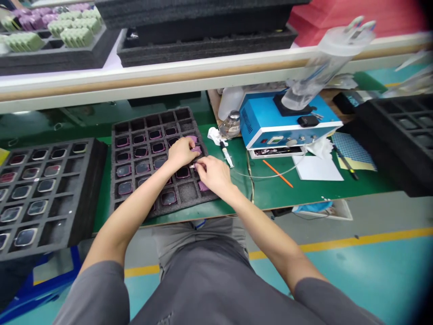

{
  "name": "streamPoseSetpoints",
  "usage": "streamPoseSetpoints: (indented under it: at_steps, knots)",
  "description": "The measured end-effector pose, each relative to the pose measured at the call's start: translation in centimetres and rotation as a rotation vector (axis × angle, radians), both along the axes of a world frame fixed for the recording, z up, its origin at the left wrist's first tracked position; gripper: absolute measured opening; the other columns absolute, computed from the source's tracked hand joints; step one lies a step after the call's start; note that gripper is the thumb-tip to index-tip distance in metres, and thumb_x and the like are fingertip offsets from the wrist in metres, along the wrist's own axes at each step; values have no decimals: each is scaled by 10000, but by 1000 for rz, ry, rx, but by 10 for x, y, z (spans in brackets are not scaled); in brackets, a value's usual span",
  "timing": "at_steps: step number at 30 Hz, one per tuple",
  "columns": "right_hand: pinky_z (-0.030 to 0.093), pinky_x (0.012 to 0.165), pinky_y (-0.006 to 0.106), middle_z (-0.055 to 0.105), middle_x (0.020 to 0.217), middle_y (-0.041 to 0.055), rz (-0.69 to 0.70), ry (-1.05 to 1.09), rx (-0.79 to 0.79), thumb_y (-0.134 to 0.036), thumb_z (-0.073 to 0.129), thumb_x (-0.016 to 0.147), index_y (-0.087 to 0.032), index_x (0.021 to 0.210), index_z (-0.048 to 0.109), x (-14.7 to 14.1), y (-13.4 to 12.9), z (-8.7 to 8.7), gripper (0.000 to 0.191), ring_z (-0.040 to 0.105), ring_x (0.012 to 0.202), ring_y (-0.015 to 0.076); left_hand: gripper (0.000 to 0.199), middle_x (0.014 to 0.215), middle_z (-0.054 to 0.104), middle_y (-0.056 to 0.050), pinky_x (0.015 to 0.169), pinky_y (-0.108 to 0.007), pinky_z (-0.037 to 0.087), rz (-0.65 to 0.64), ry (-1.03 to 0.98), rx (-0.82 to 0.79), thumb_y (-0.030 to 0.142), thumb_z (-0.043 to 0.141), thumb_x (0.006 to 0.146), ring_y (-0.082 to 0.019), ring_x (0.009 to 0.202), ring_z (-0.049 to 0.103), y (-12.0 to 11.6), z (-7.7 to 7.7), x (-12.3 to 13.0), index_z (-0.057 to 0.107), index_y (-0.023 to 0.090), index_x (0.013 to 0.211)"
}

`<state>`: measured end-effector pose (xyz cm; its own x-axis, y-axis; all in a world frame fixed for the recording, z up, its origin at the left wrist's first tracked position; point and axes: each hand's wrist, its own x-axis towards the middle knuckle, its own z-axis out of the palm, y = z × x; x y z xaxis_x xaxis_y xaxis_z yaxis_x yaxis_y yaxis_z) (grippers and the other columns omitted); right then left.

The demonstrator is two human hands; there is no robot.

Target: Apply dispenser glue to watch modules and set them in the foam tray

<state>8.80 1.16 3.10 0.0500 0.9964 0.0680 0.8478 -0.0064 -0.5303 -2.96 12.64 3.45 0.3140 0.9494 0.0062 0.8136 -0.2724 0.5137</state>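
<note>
A dark grey foam tray [187, 193] lies on the bench, its square pockets holding several purple-rimmed frames with dark, glossy faces, like small watch cases [142, 167]. Over the tray's right side, my left hand [182, 152] is closed, its fingertips at a small purple piece [196, 149]. My right hand [214, 175] is just beside it, thumb and forefinger pinched together near the left fingertips. A tiny pale bit shows at that pinch, too small to name. Another purple piece [203, 186] sits in a pocket below my right hand.
Left stands a second foam tray [86, 180] with square pieces. To the right are a glue syringe [226, 154], a glass bottle [230, 125], a blue control box [259, 118] with a thin hose, an orange stick [278, 173] and white paper [318, 169]. A shelf edge [203, 74] spans above.
</note>
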Motion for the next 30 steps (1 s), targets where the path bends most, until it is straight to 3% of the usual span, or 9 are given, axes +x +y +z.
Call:
streamPoseSetpoints:
  at_steps: [2,6,10,12,19,26,30]
  knots:
    - [526,824,347,737,1117,82,20,-76,-55,-369,519,998,-254,1097,741,-7,9,3,269,715,997,267,211,936,716,-52,876,-370,512,33,-138,10,203,775,723,-234,909,674,1,-2,-5,684,199,913]
    - [535,852,386,731,1165,109,50,-115,-136,-360,499,1006,-236,1121,726,-13,13,5,283,719,1024,289,238,1005,716,-54,820,-289,526,106,-427,42,198,679,814,-162,885,658,1,4,-19,659,183,1051]
    - [541,846,391,750,1151,110,23,-94,-152,-354,511,998,-224,1142,715,-17,15,5,282,720,1043,298,221,891,691,-25,646,-219,510,211,-983,-251,294,710,801,-118,739,618,-5,13,-36,676,177,985]
    - [539,830,381,760,1124,96,29,-82,-150,-348,510,999,-233,1114,725,-17,17,5,270,725,1029,294,233,823,666,-6,630,-205,510,246,-1159,-385,311,761,751,-102,702,598,-8,12,-41,671,174,916]
    - [518,819,338,736,1120,70,72,-93,-158,-366,544,1000,-243,1051,717,-14,22,8,218,713,1018,257,217,773,653,15,614,-189,505,335,-1253,-457,283,773,743,-84,660,598,-7,-3,-46,633,174,867]
    - [512,781,349,705,1171,97,143,-202,-223,-379,560,996,-225,1113,693,-12,28,17,235,718,1012,282,190,759,654,11,555,-184,481,367,-1286,-479,283,734,809,-100,652,636,-10,0,-49,623,166,909]
    - [488,755,327,722,1104,88,157,-185,-216,-365,585,984,-213,998,699,-10,29,17,191,710,1002,270,205,793,662,-3,506,-183,451,372,-1286,-479,315,707,844,-100,617,638,-11,2,-51,598,166,935]
